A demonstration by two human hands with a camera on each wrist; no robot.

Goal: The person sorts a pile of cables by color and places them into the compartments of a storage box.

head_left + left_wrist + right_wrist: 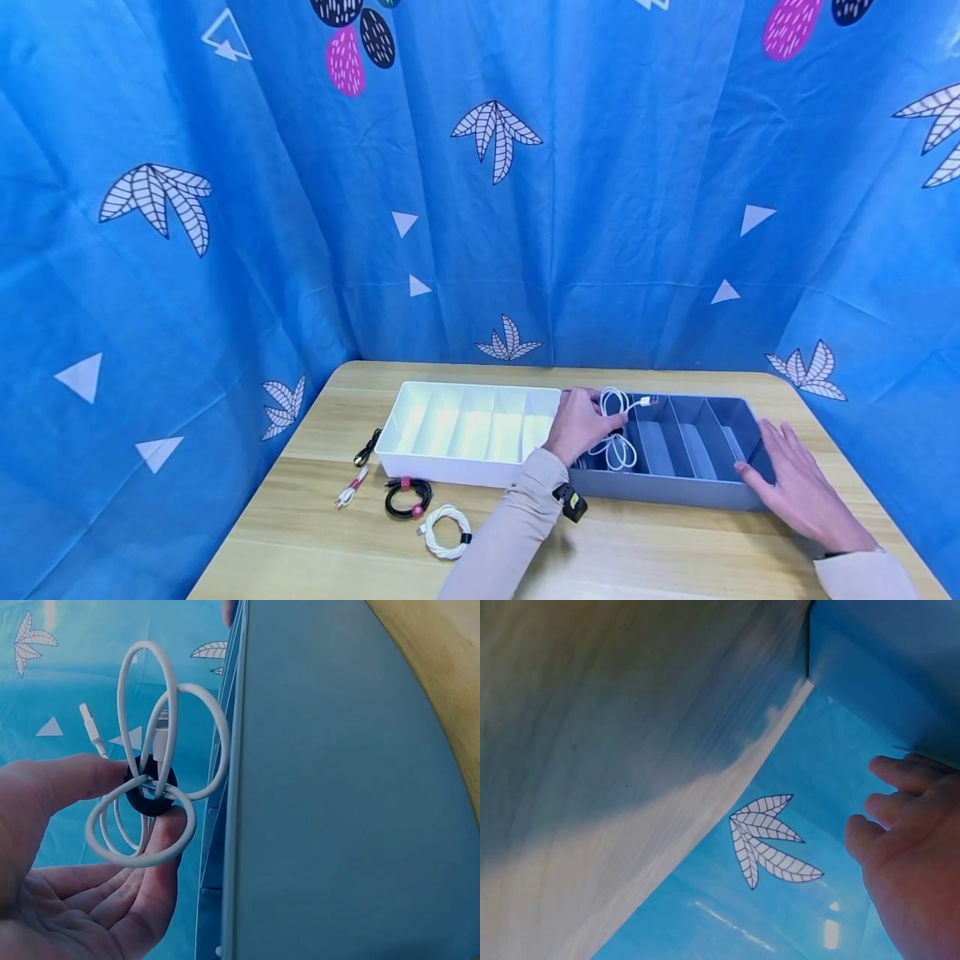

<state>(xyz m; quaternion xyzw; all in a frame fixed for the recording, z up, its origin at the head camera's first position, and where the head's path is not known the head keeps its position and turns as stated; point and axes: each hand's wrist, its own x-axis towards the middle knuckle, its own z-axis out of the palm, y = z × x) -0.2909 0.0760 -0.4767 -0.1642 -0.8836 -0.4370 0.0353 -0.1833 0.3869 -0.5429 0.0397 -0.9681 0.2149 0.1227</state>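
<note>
My left hand (581,425) pinches a coiled white USB cable (621,454) between thumb and fingers, above the left part of a dark grey divided box (645,485). In the left wrist view the fingers hold it at a black tie (152,801), with white loops spreading above and below and a plug standing out to the left. At the box's right end lies my right hand (802,492), thumb over the front rim and the other fingers stretched along the end wall. The right wrist view shows those fingers (889,810) beside the box's outer side.
A white divided box (450,468) stands against the dark one's left end. On the wooden table left and in front lie a small black cable (367,447), a short white cable (351,488), a coiled black cable (408,498) and a coiled white cable (447,533). Blue curtains surround the table.
</note>
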